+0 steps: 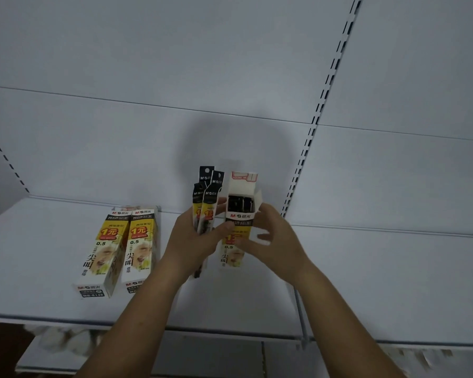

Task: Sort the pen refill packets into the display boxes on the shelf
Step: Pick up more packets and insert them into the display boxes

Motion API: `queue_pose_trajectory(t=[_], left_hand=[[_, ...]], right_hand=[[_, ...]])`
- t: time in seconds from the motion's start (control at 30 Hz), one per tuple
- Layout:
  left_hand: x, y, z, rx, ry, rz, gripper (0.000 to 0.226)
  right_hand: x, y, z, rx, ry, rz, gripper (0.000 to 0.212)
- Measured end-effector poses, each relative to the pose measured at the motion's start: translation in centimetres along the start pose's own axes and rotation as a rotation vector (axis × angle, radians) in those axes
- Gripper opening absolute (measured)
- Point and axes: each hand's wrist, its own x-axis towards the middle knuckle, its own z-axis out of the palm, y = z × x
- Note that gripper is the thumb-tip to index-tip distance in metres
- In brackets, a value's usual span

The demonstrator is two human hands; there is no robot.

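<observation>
My left hand (194,241) grips a bunch of several pen refill packets (206,199), black at the top and yellow below, upright above the shelf. Its thumb also reaches onto the open display box (236,236). That box is white and yellow, stands upright with its top flap raised, and shows dark packets inside. My right hand (273,241) holds the box from its right side, fingers curled round it. Two more display boxes (120,249) of the same print lie side by side on the shelf to the left.
The white shelf board (366,282) runs across the view, with a front rail (230,331) and a white back panel. A slotted upright (311,132) splits the back wall right of the hands. A lower shelf shows beneath.
</observation>
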Motion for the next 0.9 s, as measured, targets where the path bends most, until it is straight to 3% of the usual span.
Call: queue_pose_trajectory(t=[0.1,0.3,0.43,0.53,0.67,0.8,0.9], left_hand=[[0.1,0.1,0.2,0.017,0.030,0.003,0.036],[0.2,0.5,0.6,0.026,0.033,-0.016,0.027],[0.0,0.0,0.7,0.085,0.057,-0.050,0.021],[-0.3,0.0,0.6,0.022,0.070,-0.083,0.018],[-0.9,-0.2,-0.1,-0.005,0.083,-0.104,0.020],[-2.0,0.2,-1.0,-0.022,0.150,-0.112,0.018],[-3.1,0.9,-1.9,0.017,0.229,-0.110,0.019]], right_hand=[[0.5,0.4,1.0,0.085,0.049,-0.008,0.053],[0.3,1.0,0.4,0.135,0.056,0.023,0.045],[0.4,2.1,-0.1,0.136,0.101,0.118,0.030],[0.5,2.3,-0.7,0.132,0.039,0.198,0.016],[0.8,3.4,-0.9,-0.090,0.009,0.202,0.019],[0.2,3.6,-0.8,-0.133,0.011,0.172,0.019],[0.1,3.3,0.0,-0.233,0.059,0.067,0.033]])
